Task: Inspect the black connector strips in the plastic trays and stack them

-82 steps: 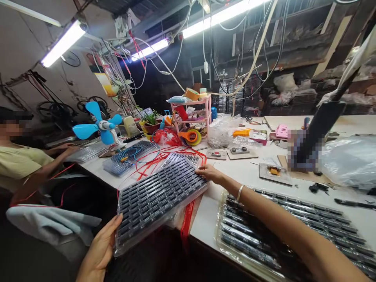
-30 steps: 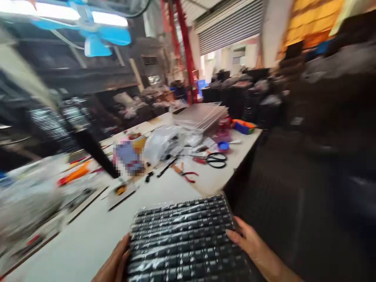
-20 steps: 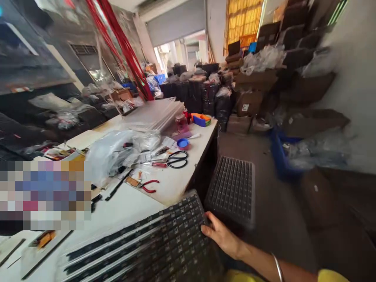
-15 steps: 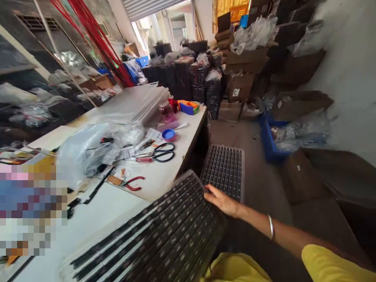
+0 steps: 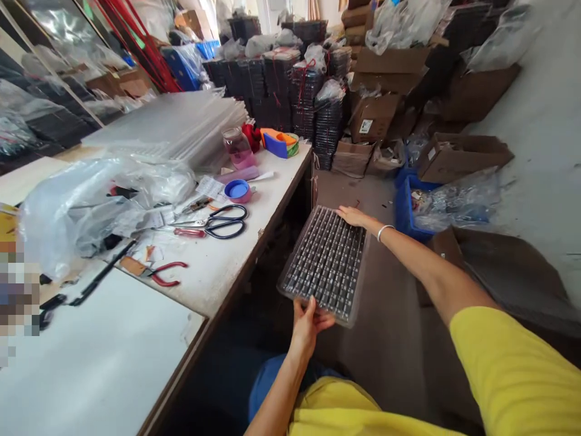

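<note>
A tray of small dark parts (image 5: pixel 327 261) is held in both hands beside the white table (image 5: pixel 218 275).

The tray's near edge is clamped by the left hand (image 5: pixel 307 319), thumb on top and fingers underneath; its far edge is gripped by the right hand (image 5: pixel 351 216), fingers curled over the rim. The tray is kept off the table, above the floor, tilted slightly down toward the near end. On the table, black-handled scissors (image 5: pixel 218 220), red-handled pliers (image 5: pixel 157 272), a blue lid (image 5: pixel 237 190) and a crumpled plastic bag (image 5: pixel 91 203) are seen.

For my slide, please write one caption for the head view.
Both hands, left and right, hold a tray beside the table.
</note>
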Demonstrator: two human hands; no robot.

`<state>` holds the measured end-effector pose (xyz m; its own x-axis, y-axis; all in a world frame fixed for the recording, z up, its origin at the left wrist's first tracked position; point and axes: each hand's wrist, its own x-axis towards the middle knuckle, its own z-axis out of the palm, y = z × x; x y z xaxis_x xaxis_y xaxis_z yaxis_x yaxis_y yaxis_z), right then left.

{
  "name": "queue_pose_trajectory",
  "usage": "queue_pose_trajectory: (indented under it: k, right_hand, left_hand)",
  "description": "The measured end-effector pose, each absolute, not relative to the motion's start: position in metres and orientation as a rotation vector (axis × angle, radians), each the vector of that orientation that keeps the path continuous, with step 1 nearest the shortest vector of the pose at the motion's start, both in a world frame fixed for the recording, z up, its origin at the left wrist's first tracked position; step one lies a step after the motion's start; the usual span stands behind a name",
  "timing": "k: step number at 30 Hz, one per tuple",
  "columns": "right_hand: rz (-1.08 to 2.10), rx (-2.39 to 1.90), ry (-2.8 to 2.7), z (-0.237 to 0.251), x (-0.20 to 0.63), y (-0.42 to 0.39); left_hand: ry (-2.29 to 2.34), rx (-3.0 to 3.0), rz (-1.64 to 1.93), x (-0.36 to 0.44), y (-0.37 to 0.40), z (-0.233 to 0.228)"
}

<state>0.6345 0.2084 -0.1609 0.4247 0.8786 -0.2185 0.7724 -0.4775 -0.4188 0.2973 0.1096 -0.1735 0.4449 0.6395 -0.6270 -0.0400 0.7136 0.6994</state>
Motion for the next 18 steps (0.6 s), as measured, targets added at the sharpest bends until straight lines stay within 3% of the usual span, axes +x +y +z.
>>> queue_pose_trajectory:
  k: [7,18]
  right_hand:
    - [0.326,-2.683,-1.445,-0.197,0.633,0.211]
    - [0.224,-2.741,-1.735,-0.179,0.627,0.203]
  left_hand:
    - [1.138,0.651,0.353,0.309,0.123,-0.204]
    - [1.069,0.518,0.314,0.315,0.109,-0.218]
